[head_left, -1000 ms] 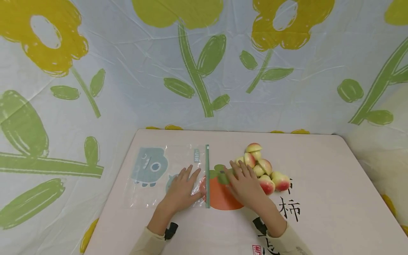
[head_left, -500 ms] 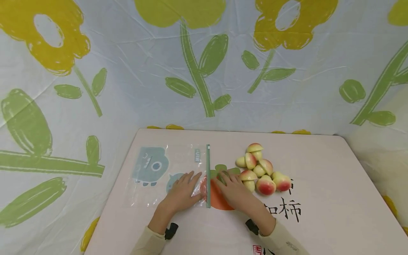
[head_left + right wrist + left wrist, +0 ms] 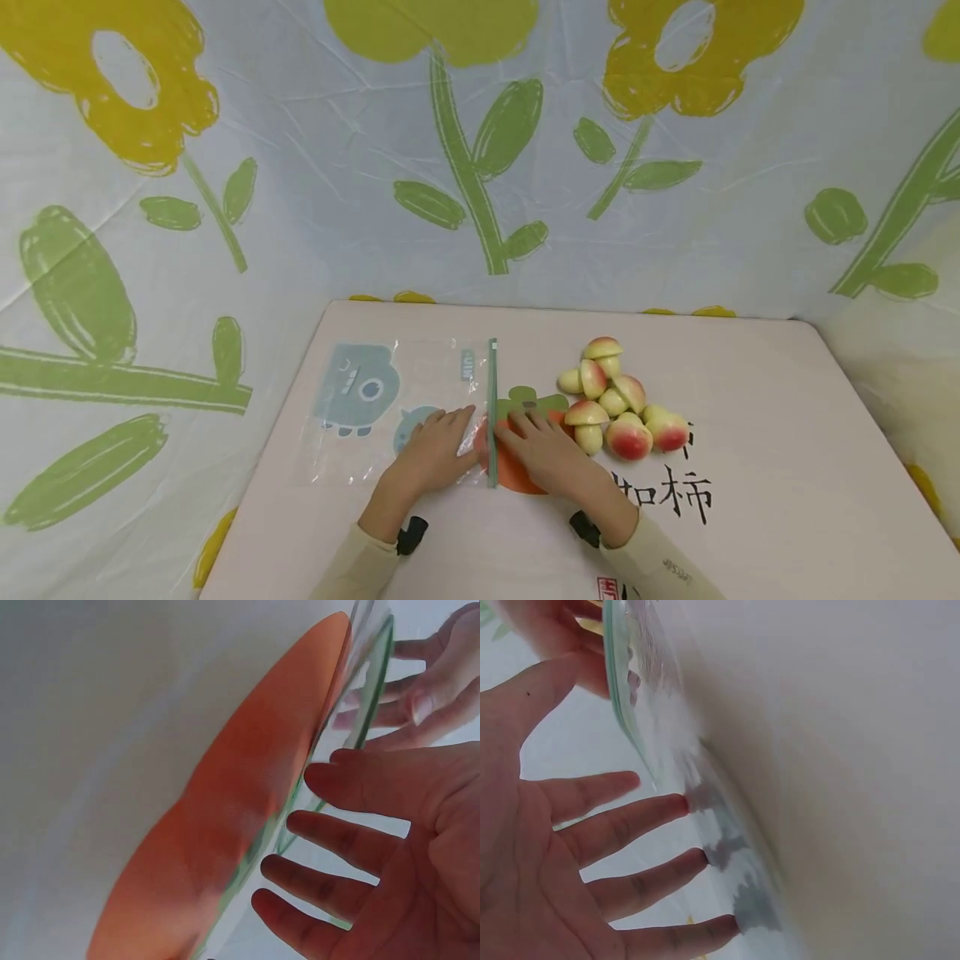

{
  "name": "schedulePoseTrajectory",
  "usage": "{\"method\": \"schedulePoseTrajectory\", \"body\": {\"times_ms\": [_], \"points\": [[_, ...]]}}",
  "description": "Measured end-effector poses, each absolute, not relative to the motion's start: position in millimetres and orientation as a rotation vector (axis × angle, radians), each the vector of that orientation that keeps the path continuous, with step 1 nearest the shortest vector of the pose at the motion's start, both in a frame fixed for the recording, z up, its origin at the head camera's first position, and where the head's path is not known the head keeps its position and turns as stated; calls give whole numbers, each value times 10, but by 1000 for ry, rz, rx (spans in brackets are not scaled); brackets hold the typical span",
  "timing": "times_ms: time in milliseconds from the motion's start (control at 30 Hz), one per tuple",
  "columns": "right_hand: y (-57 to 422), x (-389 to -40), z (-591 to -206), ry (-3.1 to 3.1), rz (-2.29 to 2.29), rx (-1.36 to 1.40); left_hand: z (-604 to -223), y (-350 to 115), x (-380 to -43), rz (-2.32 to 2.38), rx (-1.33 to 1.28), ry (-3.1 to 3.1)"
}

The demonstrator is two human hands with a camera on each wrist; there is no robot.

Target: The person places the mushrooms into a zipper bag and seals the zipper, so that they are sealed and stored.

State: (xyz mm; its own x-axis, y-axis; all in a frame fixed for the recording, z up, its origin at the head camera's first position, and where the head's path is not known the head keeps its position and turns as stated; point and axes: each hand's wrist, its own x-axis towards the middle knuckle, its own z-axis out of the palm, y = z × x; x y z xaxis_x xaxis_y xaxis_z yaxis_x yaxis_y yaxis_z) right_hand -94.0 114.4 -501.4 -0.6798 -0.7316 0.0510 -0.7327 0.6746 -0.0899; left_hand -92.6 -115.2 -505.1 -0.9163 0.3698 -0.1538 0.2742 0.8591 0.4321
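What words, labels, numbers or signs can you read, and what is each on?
"柿", on the table.
"如", probably, left of it, partly covered.
Table character above, partly hidden by a red-yellow piece: unreadable.
Red seal and black strokes beside it, on the table, cut off: unreadable.
Blue print on the clear bag, perhaps "UIM": too small to be sure.
Lettering on the right sleeve: too small.

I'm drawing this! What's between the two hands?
In the head view, the green strip of the clear bag lies between the left hand and right hand.
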Motion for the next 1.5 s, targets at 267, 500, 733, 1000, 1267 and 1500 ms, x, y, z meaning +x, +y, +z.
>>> {"method": "schedulePoseTrajectory", "body": {"times_ms": [267, 500, 733, 1000, 1267, 1500], "points": [[1117, -973, -4971, -2885, 221, 1276, -4996, -1112, -1015, 618, 510, 2837], [1099, -1005, -4961, -2900, 273, 1279, -4991, -1094, -1015, 616, 492, 2874], [1127, -1015, -4967, -2885, 269, 1265, -5002, -1074, -1012, 593, 601, 2954], [1105, -1010, -5003, -2916, 244, 1248, -5035, -1004, -1038, 535, 506, 2985], [1061, -1020, -5017, -2915, 149, 1308, -5025, -875, -1054, 445, 396, 3011], [1062, -1048, -5010, -2914, 51, 1355, -5017, -822, -1105, 446, 412, 3053]]}}
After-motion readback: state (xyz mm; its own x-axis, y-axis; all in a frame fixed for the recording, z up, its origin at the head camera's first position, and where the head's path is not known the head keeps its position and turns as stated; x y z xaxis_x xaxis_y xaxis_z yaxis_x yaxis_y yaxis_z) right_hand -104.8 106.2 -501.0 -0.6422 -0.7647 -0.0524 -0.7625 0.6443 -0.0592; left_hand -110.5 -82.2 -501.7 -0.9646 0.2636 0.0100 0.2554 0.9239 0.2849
